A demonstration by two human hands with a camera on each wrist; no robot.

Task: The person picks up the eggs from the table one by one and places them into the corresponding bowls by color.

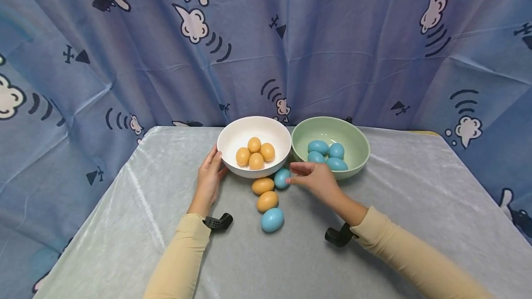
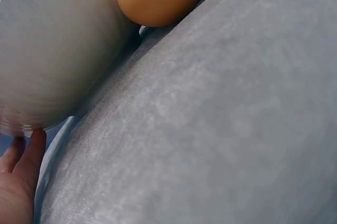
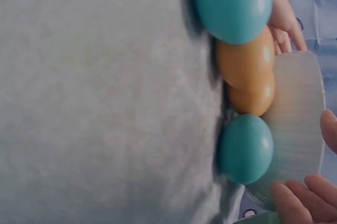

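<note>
My left hand (image 1: 209, 179) rests against the left side of a white bowl (image 1: 266, 126), fingertips on its outer wall. Four-like clustering aside, several orange eggs (image 1: 254, 144) lie inside that bowl. A blue egg (image 1: 281, 178) sits on the cloth in front of the two bowls. Just right of it, my right hand (image 1: 317, 181) has its thumb and fingers apart, holding nothing; in the right wrist view its fingers (image 3: 295, 203) stand clear of the blue egg (image 3: 245, 149). Two orange eggs (image 1: 263, 186) and another blue egg (image 1: 272, 220) form a line toward the person.
A green bowl (image 1: 361, 144) with several blue eggs (image 1: 318, 147) stands right beside the white bowl. Grey cloth (image 1: 249, 262) covers the table. A patterned blue curtain (image 1: 249, 59) hangs behind its far edge. Each wrist wears a black camera (image 1: 339, 235).
</note>
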